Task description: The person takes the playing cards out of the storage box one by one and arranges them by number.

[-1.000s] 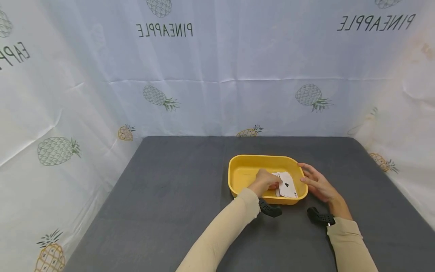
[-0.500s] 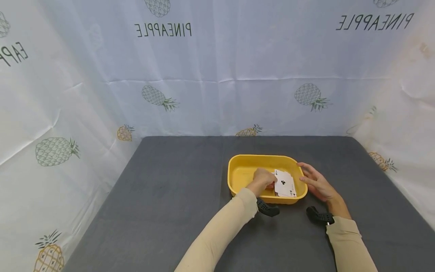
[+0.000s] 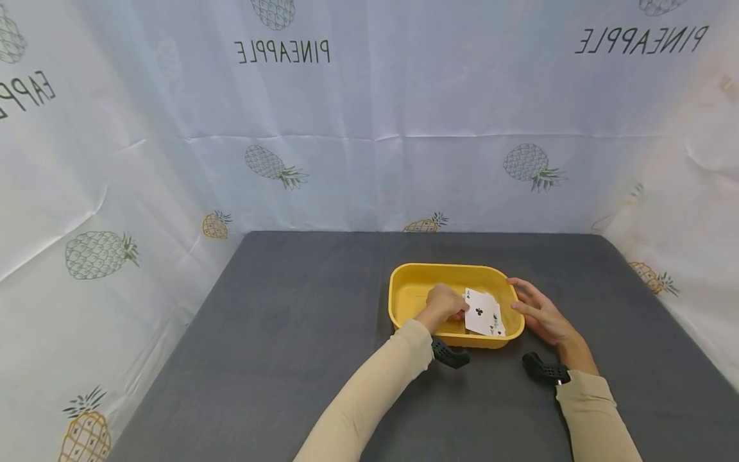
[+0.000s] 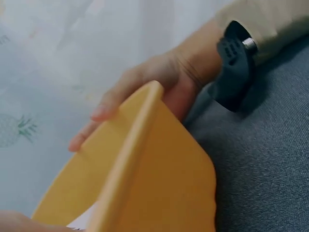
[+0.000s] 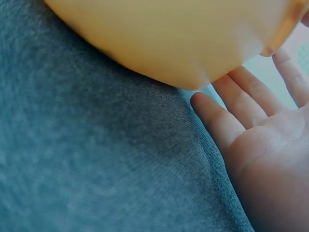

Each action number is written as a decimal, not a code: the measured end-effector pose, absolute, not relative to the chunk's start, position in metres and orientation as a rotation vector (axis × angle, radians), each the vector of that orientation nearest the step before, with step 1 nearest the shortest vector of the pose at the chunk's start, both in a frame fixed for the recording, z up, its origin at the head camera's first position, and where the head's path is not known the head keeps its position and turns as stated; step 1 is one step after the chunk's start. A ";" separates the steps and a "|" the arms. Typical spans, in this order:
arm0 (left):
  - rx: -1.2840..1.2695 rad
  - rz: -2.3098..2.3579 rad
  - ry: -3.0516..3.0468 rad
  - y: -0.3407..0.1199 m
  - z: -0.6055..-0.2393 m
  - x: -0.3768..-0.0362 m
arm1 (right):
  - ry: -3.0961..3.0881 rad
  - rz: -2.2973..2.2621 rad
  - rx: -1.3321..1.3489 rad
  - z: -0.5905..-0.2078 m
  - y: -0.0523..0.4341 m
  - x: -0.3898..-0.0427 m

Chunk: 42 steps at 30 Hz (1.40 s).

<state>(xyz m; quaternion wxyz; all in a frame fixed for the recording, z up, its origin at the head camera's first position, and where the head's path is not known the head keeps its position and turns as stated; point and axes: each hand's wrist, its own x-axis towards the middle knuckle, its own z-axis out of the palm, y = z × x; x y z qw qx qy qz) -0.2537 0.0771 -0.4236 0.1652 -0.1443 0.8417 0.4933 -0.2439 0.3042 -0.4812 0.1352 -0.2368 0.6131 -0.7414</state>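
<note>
L hand [image 3: 446,307] pinches cards [image 3: 484,313] inside yellow tray [image 3: 404,290]; R hand [image 3: 539,310], fingers straight, steadies tray's right wall. Lift cards level, w/o snagging rim.

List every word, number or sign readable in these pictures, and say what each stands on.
"PINEAPPLE", mirrored, on the backdrop cloth, top left of centre.
"PINEAPPLE", mirrored, on the same cloth, top right.
"EAPP", cut off by the frame, mirrored, on the cloth's left wall.
A black club sign on the playing card that the left hand pinches inside the yellow tray; its corner marks are too small to read.
</note>
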 end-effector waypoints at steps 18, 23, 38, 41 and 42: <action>-0.101 1.625 2.273 0.031 -0.387 -0.259 | 1.762 -2.160 -0.680 -0.482 0.299 -0.242; -0.051 1.673 2.262 0.013 -0.378 -0.264 | 1.746 -2.160 -0.666 -0.482 0.299 -0.244; -0.177 1.740 2.276 -0.055 -0.375 -0.290 | 1.827 -2.120 -0.752 -0.485 0.302 -0.245; -0.229 1.774 2.279 -0.071 -0.378 -0.296 | 1.851 -2.113 -0.760 -0.485 0.301 -0.244; -0.245 1.793 2.275 -0.077 -0.379 -0.298 | 1.856 -2.111 -0.757 -0.485 0.301 -0.244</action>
